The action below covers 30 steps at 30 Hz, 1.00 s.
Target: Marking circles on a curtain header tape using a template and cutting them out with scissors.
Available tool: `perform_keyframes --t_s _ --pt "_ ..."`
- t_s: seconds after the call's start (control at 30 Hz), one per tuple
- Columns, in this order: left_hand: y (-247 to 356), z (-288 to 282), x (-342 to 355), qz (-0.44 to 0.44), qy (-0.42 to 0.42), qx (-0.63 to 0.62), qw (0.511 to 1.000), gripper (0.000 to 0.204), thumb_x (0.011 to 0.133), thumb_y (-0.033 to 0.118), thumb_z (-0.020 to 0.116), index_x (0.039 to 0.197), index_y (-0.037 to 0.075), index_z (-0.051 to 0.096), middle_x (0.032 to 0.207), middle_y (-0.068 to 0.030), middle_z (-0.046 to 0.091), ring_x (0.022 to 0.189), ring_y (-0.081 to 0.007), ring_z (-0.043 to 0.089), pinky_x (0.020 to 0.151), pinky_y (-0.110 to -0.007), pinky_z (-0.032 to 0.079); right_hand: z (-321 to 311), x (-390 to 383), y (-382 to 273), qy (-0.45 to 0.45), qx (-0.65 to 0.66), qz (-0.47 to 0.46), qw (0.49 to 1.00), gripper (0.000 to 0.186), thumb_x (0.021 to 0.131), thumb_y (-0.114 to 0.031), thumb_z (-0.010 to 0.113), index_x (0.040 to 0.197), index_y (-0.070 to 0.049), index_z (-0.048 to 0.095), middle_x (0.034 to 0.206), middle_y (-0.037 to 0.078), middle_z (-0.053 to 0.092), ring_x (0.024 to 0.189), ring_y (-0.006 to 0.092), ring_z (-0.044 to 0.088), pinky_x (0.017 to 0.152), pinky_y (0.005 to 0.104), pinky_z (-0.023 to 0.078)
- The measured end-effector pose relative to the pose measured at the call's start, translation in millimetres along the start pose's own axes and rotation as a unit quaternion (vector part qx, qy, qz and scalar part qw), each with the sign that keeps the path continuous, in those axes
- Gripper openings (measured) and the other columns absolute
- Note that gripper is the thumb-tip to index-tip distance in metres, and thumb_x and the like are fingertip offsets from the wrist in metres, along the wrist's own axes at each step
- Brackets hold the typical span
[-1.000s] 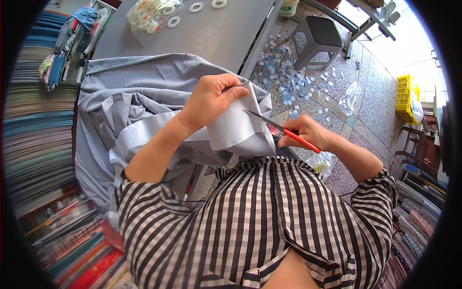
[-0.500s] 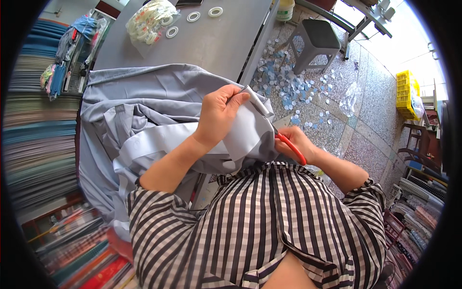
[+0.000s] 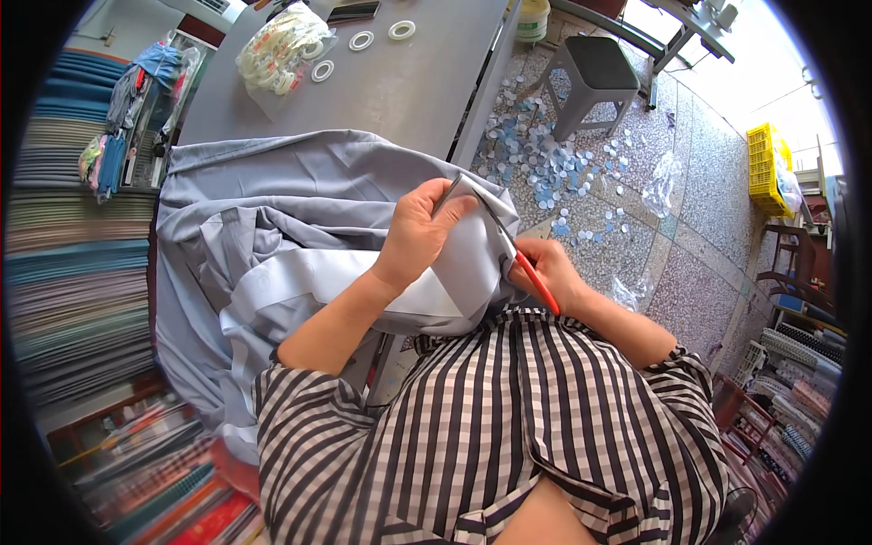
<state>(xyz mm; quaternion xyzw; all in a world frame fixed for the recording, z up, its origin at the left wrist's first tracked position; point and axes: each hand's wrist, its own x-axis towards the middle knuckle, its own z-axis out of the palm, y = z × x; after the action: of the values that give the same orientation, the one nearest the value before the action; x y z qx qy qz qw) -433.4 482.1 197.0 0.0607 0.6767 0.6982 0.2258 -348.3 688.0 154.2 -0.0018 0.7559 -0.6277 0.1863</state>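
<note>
A large piece of silvery grey fabric lies bunched over the table's near end and hangs down at the left, with a pale white band along it. My left hand pinches a folded edge of this fabric between thumb and fingers. In my right hand is a pair of scissors with red handles. Their dark blades point up and away from me, lying along the fabric just right of my left fingers. Part of the blades is hidden by the cloth, as are some right fingers behind the handles.
On the grey table are a clear bag of white rings and several loose rings. A grey stool stands on the speckled floor beside scattered pale discs. Stacked fabrics fill the left; a yellow crate is at right.
The scissors have moved up and left along the fabric, so more blade shows near my left fingers. My left hand has shifted slightly right and down, still pinching the cloth.
</note>
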Motion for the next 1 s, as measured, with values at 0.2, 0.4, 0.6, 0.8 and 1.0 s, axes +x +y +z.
perform_keyframes --t_s 0.2,0.4,0.6,0.8,1.0 --pt "-0.7 1.7 -2.3 -0.086 -0.066 -0.081 0.991 0.017 0.101 0.013 0.059 0.109 0.0 0.067 0.094 0.0002 0.068 0.08 -0.0035 0.059 0.071 -0.02 0.05 12.6 -6.9 16.0 0.024 0.017 -0.001 1.0 0.013 0.081 -0.012 0.063 0.081 0.001 0.06 0.062 0.005 0.055 0.058 0.0114 0.05 0.055 0.0309 0.042" --pt "-17.9 22.6 -12.3 -0.056 -0.057 -0.112 0.99 0.019 0.102 0.015 0.057 0.109 0.001 0.067 0.093 0.0007 0.068 0.081 -0.003 0.059 0.072 -0.02 0.05 -3.0 -4.3 9.8 0.071 -0.116 -0.068 0.988 0.019 0.077 -0.012 0.063 0.09 0.002 0.06 0.073 0.018 0.06 0.069 0.035 0.059 0.065 0.0416 0.047" --pt "-26.5 36.9 -13.2 0.002 -0.029 -0.028 0.999 0.02 0.104 0.016 0.054 0.105 0.002 0.068 0.086 0.0027 0.065 0.077 -0.0025 0.057 0.067 -0.022 0.048 5.1 -12.2 10.8 0.094 -0.059 -0.03 0.993 0.014 0.079 -0.008 0.062 0.088 0.002 0.062 0.075 0.019 0.061 0.068 0.0306 0.06 0.064 0.0393 0.047" --pt "-38.5 42.0 -9.9 0.148 -0.016 0.167 0.975 0.027 0.107 0.017 0.046 0.109 0.001 0.068 0.083 -0.0003 0.067 0.072 -0.0052 0.058 0.066 -0.022 0.048 10.2 -10.4 29.2 0.125 -0.039 -0.068 0.989 0.013 0.079 -0.006 0.063 0.089 0.002 0.063 0.068 0.016 0.06 0.064 0.0241 0.06 0.061 0.037 0.047" --pt "-30.8 43.4 -2.5 0.151 0.042 0.207 0.966 0.026 0.103 0.02 0.053 0.1 -0.001 0.069 0.083 -0.0093 0.067 0.069 -0.0174 0.06 0.064 -0.03 0.047 9.2 -3.9 34.9 0.128 0.195 0.073 0.97 0.021 0.091 -0.016 0.064 0.076 -0.001 0.06 0.059 0.005 0.055 0.053 0.012 0.054 0.053 0.028 0.043"
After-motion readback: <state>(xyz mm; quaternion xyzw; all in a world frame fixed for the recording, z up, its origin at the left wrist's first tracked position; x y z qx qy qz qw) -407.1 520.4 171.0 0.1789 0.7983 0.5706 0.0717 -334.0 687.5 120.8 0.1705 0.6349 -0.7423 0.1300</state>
